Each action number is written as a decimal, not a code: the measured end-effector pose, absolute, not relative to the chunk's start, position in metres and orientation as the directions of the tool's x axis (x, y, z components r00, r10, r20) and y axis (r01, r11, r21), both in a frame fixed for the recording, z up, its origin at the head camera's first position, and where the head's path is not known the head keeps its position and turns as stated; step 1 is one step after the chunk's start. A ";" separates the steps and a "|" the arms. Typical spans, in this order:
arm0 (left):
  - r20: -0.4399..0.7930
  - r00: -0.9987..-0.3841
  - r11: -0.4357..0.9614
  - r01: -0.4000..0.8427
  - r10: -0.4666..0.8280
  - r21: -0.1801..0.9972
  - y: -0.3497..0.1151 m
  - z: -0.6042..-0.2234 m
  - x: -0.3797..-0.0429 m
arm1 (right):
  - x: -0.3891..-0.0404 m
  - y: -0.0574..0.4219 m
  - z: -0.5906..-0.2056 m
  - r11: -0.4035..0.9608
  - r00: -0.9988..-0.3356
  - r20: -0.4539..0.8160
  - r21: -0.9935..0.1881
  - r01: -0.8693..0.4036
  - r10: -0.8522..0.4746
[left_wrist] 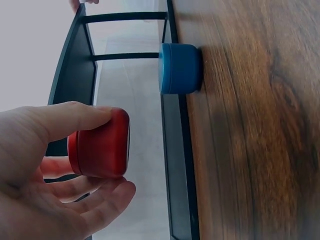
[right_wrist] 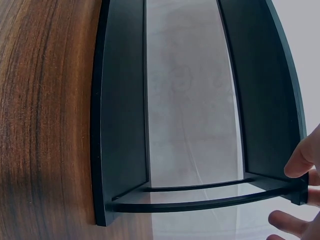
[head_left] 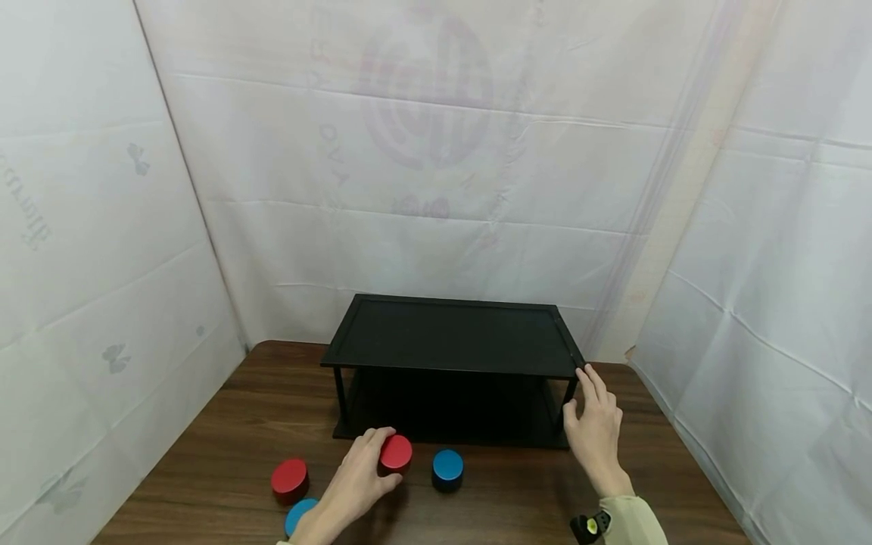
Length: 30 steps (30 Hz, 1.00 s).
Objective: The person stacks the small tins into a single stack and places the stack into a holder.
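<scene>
My left hand point(head_left: 356, 475) holds a small red round tin point(head_left: 397, 453), thumb on one side and fingers on the other. In the left wrist view this red tin point(left_wrist: 102, 145) is raised off the wooden table. A black two-tier shelf point(head_left: 456, 333) stands behind it. My right hand point(head_left: 596, 425) is at the front right corner of the shelf's upper board, which sits between thumb and fingers in the right wrist view. A blue tin point(head_left: 447, 471) stands on the table just right of the held one, in front of the shelf.
On the left of the table point(head_left: 225, 462) stands another red tin point(head_left: 290, 481). A second blue tin point(head_left: 300, 515) is close by, partly covered by my left forearm. White cloth sheets point(head_left: 422, 151) hang behind and at both sides. Thin posts point(head_left: 341, 395) join the shelf's two boards.
</scene>
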<state>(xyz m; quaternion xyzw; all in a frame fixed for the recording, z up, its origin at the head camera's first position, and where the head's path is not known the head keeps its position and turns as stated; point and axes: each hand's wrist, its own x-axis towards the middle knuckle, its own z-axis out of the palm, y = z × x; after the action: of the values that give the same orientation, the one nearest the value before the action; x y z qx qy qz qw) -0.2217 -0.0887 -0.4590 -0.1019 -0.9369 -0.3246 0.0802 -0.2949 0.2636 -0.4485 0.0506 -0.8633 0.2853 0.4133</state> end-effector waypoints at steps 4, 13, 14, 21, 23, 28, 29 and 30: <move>0.204 -0.966 0.764 0.249 0.156 0.595 -0.085 -0.460 -0.222 | -0.294 0.264 -0.449 0.832 -0.651 0.744 -0.450 -0.326 0.147; 0.205 -0.960 0.750 0.278 0.191 0.600 -0.079 -0.462 -0.225 | -0.295 0.264 -0.449 0.828 -0.648 0.748 -0.450 -0.333 0.146; 0.207 -0.959 0.750 0.282 0.195 0.598 -0.078 -0.462 -0.226 | -0.295 0.264 -0.449 0.829 -0.647 0.749 -0.449 -0.334 0.145; 0.194 -0.957 0.740 0.291 0.217 0.607 -0.072 -0.461 -0.229 | -0.296 0.264 -0.449 0.831 -0.638 0.757 -0.441 -0.339 0.141; 0.191 -0.957 0.737 0.291 0.220 0.610 -0.070 -0.461 -0.229 | -0.296 0.265 -0.449 0.832 -0.639 0.756 -0.441 -0.337 0.142; 0.198 -0.956 0.734 0.295 0.218 0.612 -0.065 -0.461 -0.230 | -0.296 0.265 -0.450 0.833 -0.643 0.753 -0.442 -0.333 0.143; 0.200 -0.955 0.733 0.295 0.217 0.612 -0.065 -0.461 -0.230 | -0.296 0.264 -0.450 0.833 -0.643 0.753 -0.442 -0.333 0.142; 0.204 -0.955 0.732 0.297 0.217 0.612 -0.064 -0.461 -0.230 | -0.296 0.264 -0.450 0.833 -0.642 0.754 -0.441 -0.334 0.142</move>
<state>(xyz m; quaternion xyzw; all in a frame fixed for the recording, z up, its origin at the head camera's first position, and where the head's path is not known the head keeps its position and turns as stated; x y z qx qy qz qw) -0.2297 -0.0642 -0.4612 -0.1386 -0.9288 -0.3385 0.0591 -0.2962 0.2643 -0.4500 0.0558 -0.8606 0.2833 0.4195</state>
